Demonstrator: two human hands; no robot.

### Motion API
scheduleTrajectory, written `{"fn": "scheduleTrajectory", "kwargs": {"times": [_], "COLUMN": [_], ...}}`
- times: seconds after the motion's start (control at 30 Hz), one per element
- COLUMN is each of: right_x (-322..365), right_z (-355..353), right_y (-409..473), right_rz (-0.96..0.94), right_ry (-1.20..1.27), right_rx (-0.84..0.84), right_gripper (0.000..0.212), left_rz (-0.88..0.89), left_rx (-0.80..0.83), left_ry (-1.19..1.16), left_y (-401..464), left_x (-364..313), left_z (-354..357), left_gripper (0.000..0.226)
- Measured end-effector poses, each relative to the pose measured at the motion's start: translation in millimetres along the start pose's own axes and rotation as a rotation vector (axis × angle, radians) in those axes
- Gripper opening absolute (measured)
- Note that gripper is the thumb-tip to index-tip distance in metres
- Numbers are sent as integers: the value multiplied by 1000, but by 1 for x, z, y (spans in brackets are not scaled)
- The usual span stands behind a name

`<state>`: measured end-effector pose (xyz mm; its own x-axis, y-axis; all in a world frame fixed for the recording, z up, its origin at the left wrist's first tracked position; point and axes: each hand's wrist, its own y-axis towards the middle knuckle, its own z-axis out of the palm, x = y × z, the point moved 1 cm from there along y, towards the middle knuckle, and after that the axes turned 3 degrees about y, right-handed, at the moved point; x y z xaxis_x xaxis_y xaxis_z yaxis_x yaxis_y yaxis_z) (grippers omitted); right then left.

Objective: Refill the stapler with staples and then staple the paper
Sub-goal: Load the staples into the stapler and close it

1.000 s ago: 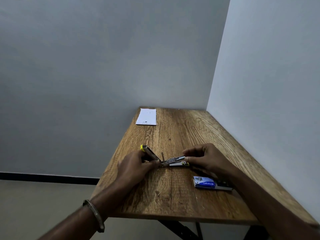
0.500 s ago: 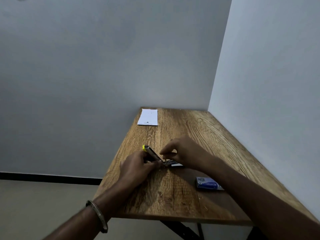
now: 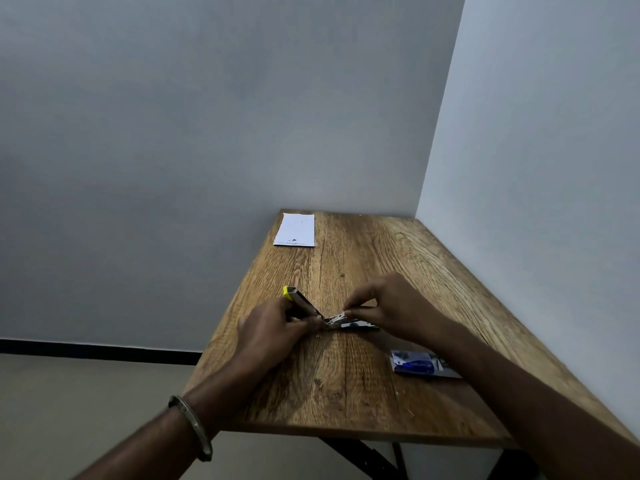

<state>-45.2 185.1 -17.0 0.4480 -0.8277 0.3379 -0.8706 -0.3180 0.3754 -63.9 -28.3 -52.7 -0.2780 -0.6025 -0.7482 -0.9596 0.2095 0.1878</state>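
Our left hand (image 3: 273, 327) grips the opened stapler (image 3: 311, 308) at centre frame, its yellow-tipped top swung up and left. Our right hand (image 3: 391, 306) pinches something small and silvery over the metal channel, likely staples, though we cannot tell. We judge the refill under way: stapler open, not yet closed. The paper (image 3: 295, 230) lies untouched, higher in the frame at the table's far edge. A blue box (image 3: 414, 362) sits lower right. The wooden table (image 3: 346, 393) fills a grey-walled corner.
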Motion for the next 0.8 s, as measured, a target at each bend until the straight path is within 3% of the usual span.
{"fn": "scheduleTrajectory", "kwargs": {"times": [0.33,0.57,0.8], "right_x": [-10,-31,-31], "right_z": [1,-2,7], "right_y": [-19,-31,-32], "right_rz": [-15,254,263], "right_ry": [-75,155,155], "right_rx": [124,91,-58], "right_gripper": [30,71,48], "left_rz": [1,-3,2], "left_rx": [1,1,17], "left_ry": [27,11,12], "left_y": [0,-3,-3], "left_x": [-1,-4,-4], "left_z": [-1,-3,-2], "left_gripper": [11,16,13]}}
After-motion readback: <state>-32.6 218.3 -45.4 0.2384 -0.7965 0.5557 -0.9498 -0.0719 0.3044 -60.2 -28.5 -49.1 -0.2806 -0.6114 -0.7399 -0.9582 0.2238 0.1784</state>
